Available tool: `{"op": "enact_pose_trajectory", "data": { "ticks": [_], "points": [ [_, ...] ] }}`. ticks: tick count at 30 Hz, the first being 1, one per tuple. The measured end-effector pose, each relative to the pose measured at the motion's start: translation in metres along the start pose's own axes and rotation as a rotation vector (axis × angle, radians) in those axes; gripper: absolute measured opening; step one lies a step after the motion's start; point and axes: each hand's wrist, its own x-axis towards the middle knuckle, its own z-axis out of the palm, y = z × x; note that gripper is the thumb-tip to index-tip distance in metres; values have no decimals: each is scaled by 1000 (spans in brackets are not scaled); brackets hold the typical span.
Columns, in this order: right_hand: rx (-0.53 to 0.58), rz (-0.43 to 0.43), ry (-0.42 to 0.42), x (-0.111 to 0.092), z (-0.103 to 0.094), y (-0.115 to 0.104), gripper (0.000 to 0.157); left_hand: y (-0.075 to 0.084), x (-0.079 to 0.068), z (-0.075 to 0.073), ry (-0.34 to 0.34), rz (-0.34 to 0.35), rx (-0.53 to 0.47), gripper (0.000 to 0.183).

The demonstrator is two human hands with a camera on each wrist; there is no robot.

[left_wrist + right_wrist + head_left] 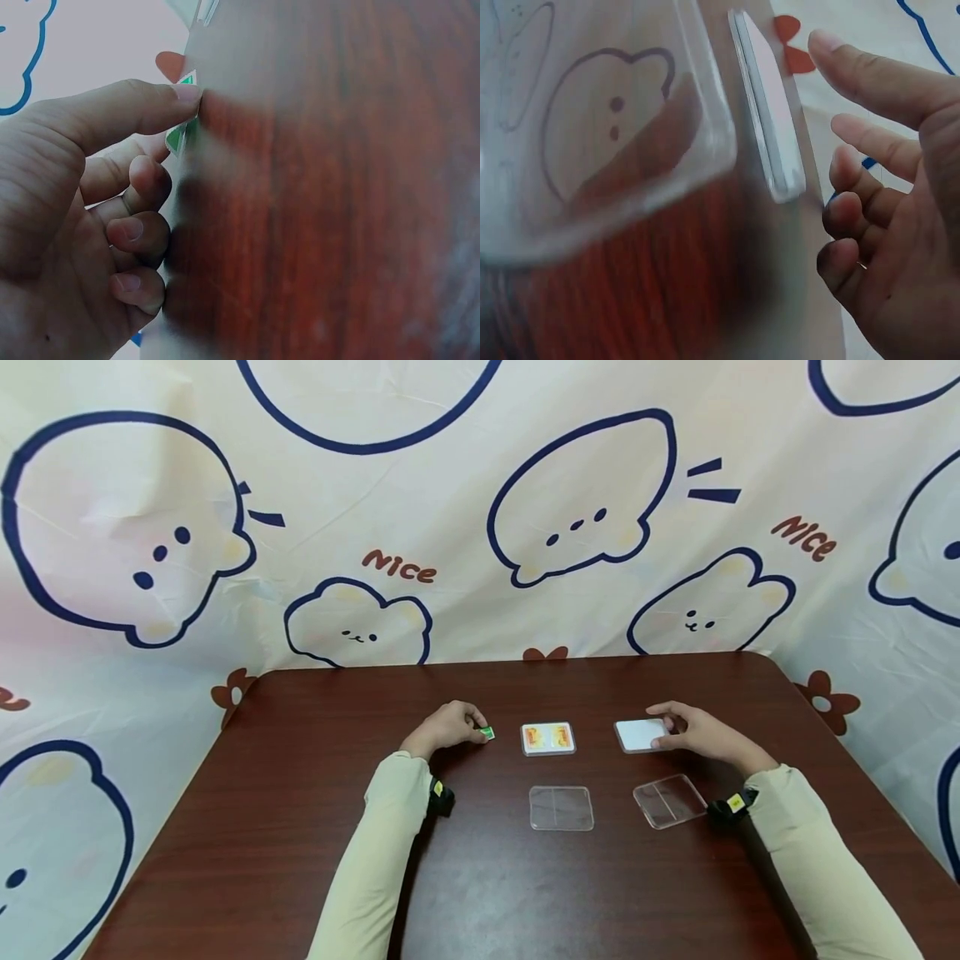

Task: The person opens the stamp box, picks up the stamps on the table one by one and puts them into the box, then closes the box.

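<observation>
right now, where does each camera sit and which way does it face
Head: on the person's head, facing forward and down at the dark-brown wood-grained table; left hand, right hand and cream sleeves show.
Left wrist: on that wrist, looking along the left hand, which pinches a small green-and-white tile.
Right wrist: on that wrist, looking at the right hand beside a flat white rectangular slab.
Shared: head and left wrist both show the tile.

"Nice" (399, 567) twice on the backdrop (465, 502)
</observation>
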Motion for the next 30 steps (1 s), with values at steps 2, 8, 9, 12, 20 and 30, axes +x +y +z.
{"op": "enact_pose_trajectory", "data": {
  "ticks": [2, 8, 9, 12, 20, 30],
  "points": [
    [6, -2, 5, -3, 0, 5, 65, -1, 0, 1, -3, 0, -5, 18],
    [50, 17, 3, -7, -1, 17, 68, -2, 1, 1, -2, 10, -13, 18],
    [57, 19, 2, -7, -1, 17, 69, -1, 1, 1, 0, 12, -11, 17],
    [61, 19, -3, -7, -2, 18, 71, -1, 0, 1, 0, 15, -9, 17],
    [45, 32, -29, -4, -2, 15, 73, -1, 0, 1, 0, 9, -7, 17],
    [-17, 60, -39, 0, 0, 13, 70, 0, -2, -1, -8, 25, -27, 16]
  ]
}}
